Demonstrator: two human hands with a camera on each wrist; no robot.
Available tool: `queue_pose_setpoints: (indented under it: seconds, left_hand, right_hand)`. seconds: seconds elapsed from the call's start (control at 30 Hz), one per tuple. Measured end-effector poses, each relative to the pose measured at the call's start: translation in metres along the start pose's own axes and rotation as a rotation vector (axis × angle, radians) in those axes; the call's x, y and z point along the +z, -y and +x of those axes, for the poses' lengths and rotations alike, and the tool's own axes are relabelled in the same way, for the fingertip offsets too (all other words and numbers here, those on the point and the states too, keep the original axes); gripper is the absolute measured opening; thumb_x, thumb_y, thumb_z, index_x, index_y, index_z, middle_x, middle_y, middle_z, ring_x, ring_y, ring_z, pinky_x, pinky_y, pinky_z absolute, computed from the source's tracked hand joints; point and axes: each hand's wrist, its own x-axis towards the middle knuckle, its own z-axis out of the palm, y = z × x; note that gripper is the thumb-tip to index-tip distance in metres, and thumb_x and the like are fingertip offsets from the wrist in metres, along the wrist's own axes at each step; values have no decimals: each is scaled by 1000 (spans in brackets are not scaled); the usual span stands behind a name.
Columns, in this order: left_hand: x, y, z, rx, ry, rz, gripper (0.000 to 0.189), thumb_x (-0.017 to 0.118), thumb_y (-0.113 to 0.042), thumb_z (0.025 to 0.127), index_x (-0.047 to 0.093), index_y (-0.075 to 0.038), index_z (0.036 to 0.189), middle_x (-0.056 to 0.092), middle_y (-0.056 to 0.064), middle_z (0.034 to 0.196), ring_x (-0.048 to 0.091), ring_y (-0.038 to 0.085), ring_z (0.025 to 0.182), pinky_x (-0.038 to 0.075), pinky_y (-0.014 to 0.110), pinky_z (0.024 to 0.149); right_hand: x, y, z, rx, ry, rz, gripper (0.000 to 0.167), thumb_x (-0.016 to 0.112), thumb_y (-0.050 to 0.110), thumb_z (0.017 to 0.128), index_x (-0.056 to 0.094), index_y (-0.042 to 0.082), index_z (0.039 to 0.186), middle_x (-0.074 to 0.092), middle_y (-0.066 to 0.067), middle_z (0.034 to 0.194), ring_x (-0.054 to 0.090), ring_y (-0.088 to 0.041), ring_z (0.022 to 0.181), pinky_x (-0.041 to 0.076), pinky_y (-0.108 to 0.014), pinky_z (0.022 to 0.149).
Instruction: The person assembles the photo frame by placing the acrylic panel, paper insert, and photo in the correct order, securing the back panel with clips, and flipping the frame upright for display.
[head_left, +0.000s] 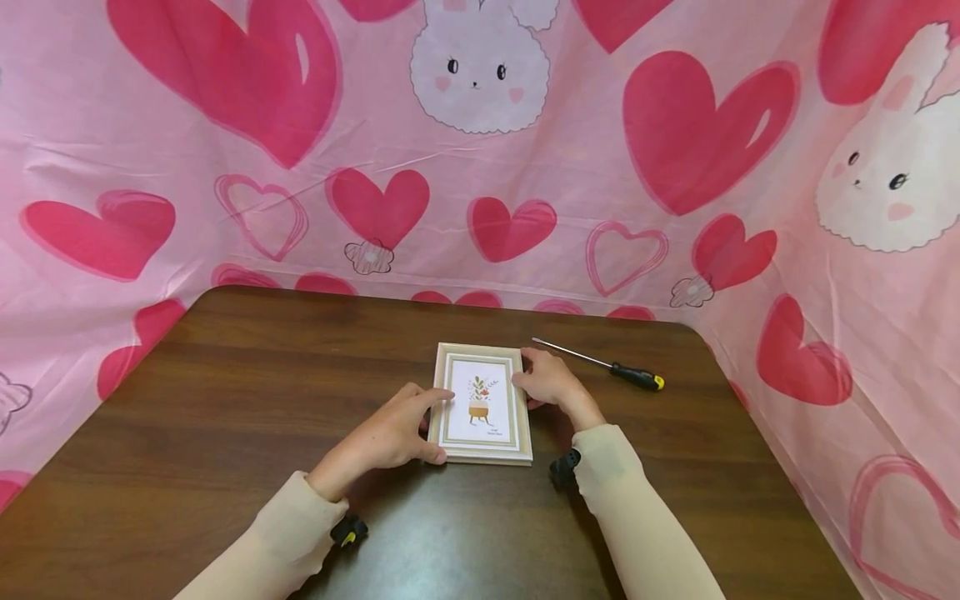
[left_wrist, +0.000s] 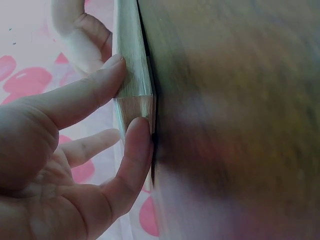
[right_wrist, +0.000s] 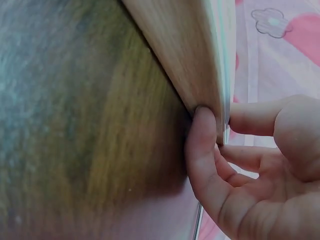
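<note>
A cream picture frame (head_left: 480, 457) lies face up on the table, its print (head_left: 478, 408) showing a plant in a legged pot. At the frame's left side, my left hand (head_left: 390, 429) grips the edge, one digit over the face and another at the near corner. In the left wrist view, fingertips (left_wrist: 138, 132) press the frame's side (left_wrist: 134, 75). My right hand (head_left: 555, 379) pinches the right edge near the far corner. The right wrist view shows a fingertip (right_wrist: 203, 120) against the frame's side (right_wrist: 185, 45); its underside is hidden.
Right of the frame and behind the right hand lies a screwdriver (head_left: 636, 375) with a black handle and yellow end, its shaft pointing far left. The brown wooden table (head_left: 225, 400) is bordered by a pink heart-and-rabbit cloth (head_left: 450, 167). Small black devices (head_left: 348, 530) sit at both wrists.
</note>
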Motion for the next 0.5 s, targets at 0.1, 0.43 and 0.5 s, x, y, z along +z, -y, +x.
queue_pose_setpoints:
  seconds: [0.1,0.43,0.5]
  left_hand:
    - [0,0,-1,-1,2,-8,84,99,-15,75,60,-12,149,55,13,115,56,20,93,50,34,79]
    - [-2,2,-2,33,3,-4,87,98,-16,76,56,-8,151,55,14,114,57,21,92,50,34,76]
    - [-3,3,-2,38,9,-7,87,98,-17,76,56,-8,151,56,15,115,57,22,91,49,34,77]
  right_hand:
    - [1,0,0,3,24,-29,67,61,14,104,33,-3,163,69,-21,109,70,-18,65,63,-34,59]
    - [5,-9,-5,-53,3,-46,63,62,18,106,38,-5,160,67,-15,96,69,-20,66,63,-35,63]
    - [5,-10,-6,-66,-2,-38,63,63,19,106,39,-6,159,67,-16,98,69,-20,67,64,-35,63]
